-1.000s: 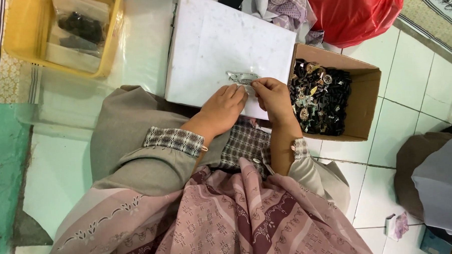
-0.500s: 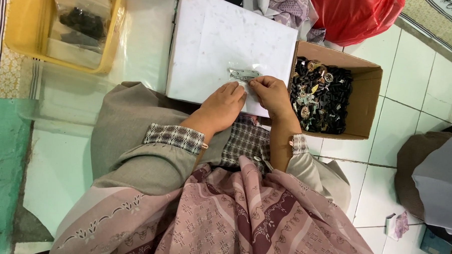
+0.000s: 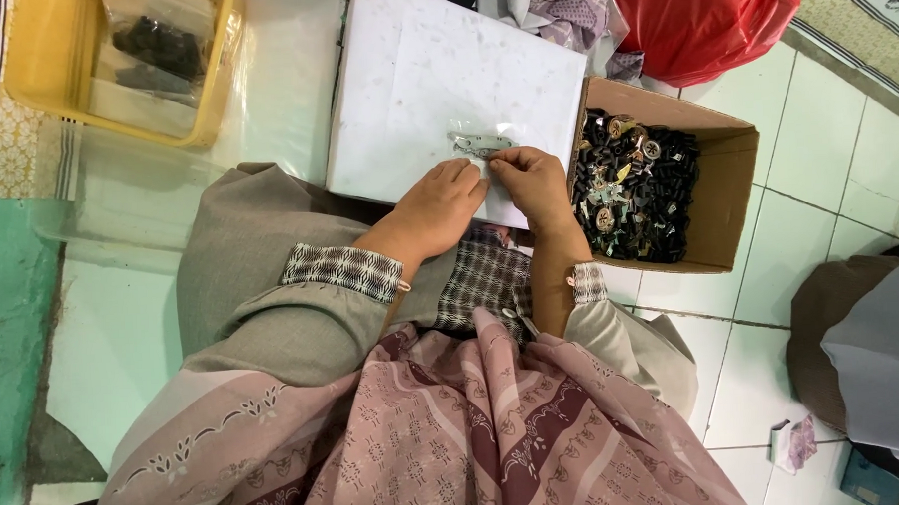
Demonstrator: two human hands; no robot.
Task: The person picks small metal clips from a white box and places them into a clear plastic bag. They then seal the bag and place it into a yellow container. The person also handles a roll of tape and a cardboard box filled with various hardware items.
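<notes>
My left hand (image 3: pixel 442 205) and my right hand (image 3: pixel 531 184) meet at the near edge of a white board (image 3: pixel 433 74) lying across my lap. Both hands pinch a small clear plastic bag (image 3: pixel 480 140) with a grey metal piece inside, which rests flat on the board just past my fingertips. Right of my right hand stands an open cardboard box (image 3: pixel 726 193) filled with several small black and metal parts (image 3: pixel 631 186).
A yellow tray (image 3: pixel 55 87) with clear bags of dark parts sits at the upper left on a plastic sheet. A red plastic bag (image 3: pixel 705 20) and folded cloth lie beyond the board. White floor tiles spread to the right, with a dark bundle (image 3: pixel 861 348) at the edge.
My hands and the small bag have barely shifted; the fingers have closed in slightly on the bag's near edge.
</notes>
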